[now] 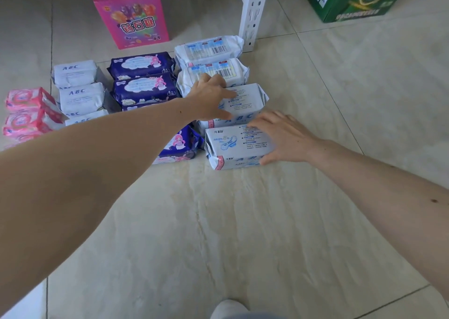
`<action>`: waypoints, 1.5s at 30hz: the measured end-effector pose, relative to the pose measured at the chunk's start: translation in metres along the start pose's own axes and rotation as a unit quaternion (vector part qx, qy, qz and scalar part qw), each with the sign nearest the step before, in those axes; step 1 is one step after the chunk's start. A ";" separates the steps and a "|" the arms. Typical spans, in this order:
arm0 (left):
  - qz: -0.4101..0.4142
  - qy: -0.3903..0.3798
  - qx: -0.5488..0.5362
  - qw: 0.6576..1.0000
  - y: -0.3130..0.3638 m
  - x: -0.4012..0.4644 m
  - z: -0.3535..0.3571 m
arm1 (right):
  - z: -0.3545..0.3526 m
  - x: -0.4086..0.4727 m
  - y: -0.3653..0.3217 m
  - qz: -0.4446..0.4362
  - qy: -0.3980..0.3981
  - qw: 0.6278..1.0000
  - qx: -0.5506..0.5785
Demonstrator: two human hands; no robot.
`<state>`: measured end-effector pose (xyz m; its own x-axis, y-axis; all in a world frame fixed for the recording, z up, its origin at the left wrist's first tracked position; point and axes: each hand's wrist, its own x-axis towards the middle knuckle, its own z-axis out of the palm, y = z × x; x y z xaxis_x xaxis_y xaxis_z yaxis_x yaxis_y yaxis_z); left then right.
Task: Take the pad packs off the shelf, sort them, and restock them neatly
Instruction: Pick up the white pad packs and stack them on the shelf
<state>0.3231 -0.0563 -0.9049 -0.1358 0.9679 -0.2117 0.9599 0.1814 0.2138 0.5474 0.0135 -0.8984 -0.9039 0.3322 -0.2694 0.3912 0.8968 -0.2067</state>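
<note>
While you crouch over the tiled floor [243, 221], the stock runs: pink packs [26, 112]; white ABC packs [80, 87]; purple packs [143, 80]; white barcode packs [211, 58]. Your left hand [209, 97] lies flat, fingers straight, on one white pack [245, 102]. Your right hand [281, 136] rests spread-fingered on the nearest pack [233, 146].
</note>
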 end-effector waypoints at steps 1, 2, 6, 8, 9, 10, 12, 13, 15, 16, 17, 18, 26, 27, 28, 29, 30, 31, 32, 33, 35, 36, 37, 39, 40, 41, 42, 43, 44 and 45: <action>0.003 -0.001 -0.004 1.000 -0.002 -0.001 0.001 | 0.001 0.000 0.001 0.003 -0.001 1.000 0.007; 0.007 -0.002 -0.003 1.000 -0.004 -0.002 0.002 | 0.001 -0.001 0.002 0.006 -0.001 1.000 0.015; 0.024 0.018 0.029 0.999 -0.005 -0.008 0.002 | 0.006 -0.011 0.005 0.010 0.006 0.999 0.053; 0.036 0.018 0.041 0.998 -0.005 -0.010 0.002 | 0.009 -0.018 0.007 0.006 0.002 0.997 0.081; 0.037 0.009 0.037 0.999 -0.005 -0.010 0.003 | 0.010 -0.022 0.008 0.006 -0.002 0.996 0.090; 0.034 0.000 0.032 0.999 -0.006 -0.010 0.003 | 0.012 -0.024 0.009 0.009 -0.007 0.995 0.098; 0.025 -0.016 0.034 0.999 -0.007 -0.009 0.003 | 0.015 -0.028 0.011 0.018 -0.017 0.994 0.108; 0.023 -0.021 0.038 0.999 -0.007 -0.008 0.003 | 0.016 -0.028 0.011 0.021 -0.023 0.993 0.110; 0.023 -0.024 0.042 0.999 -0.006 -0.008 0.003 | 0.020 -0.028 0.012 0.022 -0.027 0.993 0.114; 0.023 -0.022 0.043 0.999 -0.006 -0.008 0.003 | 0.022 -0.027 0.012 0.022 -0.026 0.992 0.120; 0.025 -0.021 0.044 0.998 -0.007 -0.008 0.003 | 0.023 -0.026 0.012 0.022 -0.025 0.991 0.128; 0.028 -0.020 0.048 0.998 -0.007 -0.007 0.004 | 0.024 -0.026 0.014 0.023 -0.023 0.990 0.137; 0.038 -0.034 -0.011 0.999 -0.007 -0.018 -0.033 | -0.012 -0.031 0.003 0.042 -0.013 0.981 0.187; 0.029 -0.039 -0.035 0.998 -0.005 -0.023 -0.046 | -0.025 -0.035 -0.002 0.045 -0.011 0.980 0.192; 0.019 -0.045 -0.058 0.997 -0.002 -0.028 -0.061 | -0.039 -0.040 -0.007 0.047 -0.012 0.980 0.193; 0.011 -0.051 -0.077 0.996 0.000 -0.033 -0.078 | -0.056 -0.044 -0.014 0.048 -0.015 0.980 0.192; 0.007 -0.056 -0.092 0.994 0.002 -0.040 -0.097 | -0.074 -0.049 -0.021 0.050 -0.020 0.980 0.191; 0.005 -0.059 -0.101 0.993 0.004 -0.046 -0.116 | -0.094 -0.055 -0.029 0.051 -0.026 0.980 0.190; 0.003 -0.063 -0.108 0.992 0.006 -0.053 -0.137 | -0.116 -0.060 -0.037 0.051 -0.032 0.981 0.186; 0.001 -0.065 -0.114 0.991 0.008 -0.060 -0.160 | -0.139 -0.065 -0.046 0.050 -0.038 0.982 0.180; -0.007 -0.070 -0.124 0.990 0.011 -0.075 -0.210 | -0.191 -0.074 -0.063 0.044 -0.052 0.984 0.167; -0.009 -0.071 -0.129 0.989 0.012 -0.084 -0.238 | -0.218 -0.077 -0.070 0.040 -0.060 0.984 0.161; -0.008 -0.073 -0.133 0.988 0.013 -0.092 -0.266 | -0.246 -0.080 -0.078 0.033 -0.065 0.985 0.155; -0.009 -0.072 -0.143 0.987 0.016 -0.111 -0.327 | -0.303 -0.087 -0.094 0.021 -0.075 0.986 0.147; -0.011 -0.073 -0.150 0.986 0.018 -0.121 -0.358 | -0.332 -0.090 -0.102 0.017 -0.077 0.986 0.146; -0.013 -0.073 -0.157 0.985 0.020 -0.130 -0.389 | -0.362 -0.094 -0.110 0.016 -0.080 0.986 0.144; -0.013 -0.072 -0.159 0.985 0.022 -0.139 -0.420 | -0.393 -0.097 -0.118 0.014 -0.081 0.987 0.140; -0.014 -0.070 -0.155 0.985 0.023 -0.147 -0.452 | -0.425 -0.101 -0.128 0.013 -0.080 0.987 0.135; -0.015 -0.066 -0.148 0.987 0.023 -0.155 -0.483 | -0.456 -0.105 -0.137 0.011 -0.076 0.988 0.134; -0.015 -0.060 -0.145 0.988 0.024 -0.163 -0.515 | -0.488 -0.108 -0.147 0.009 -0.069 0.989 0.133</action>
<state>0.2421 -0.1196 -0.3739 -0.1166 0.9371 -0.3291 0.8432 0.2685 0.4657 0.5037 -0.0113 -0.3799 -0.8713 0.2877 -0.3976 0.4554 0.7759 -0.4365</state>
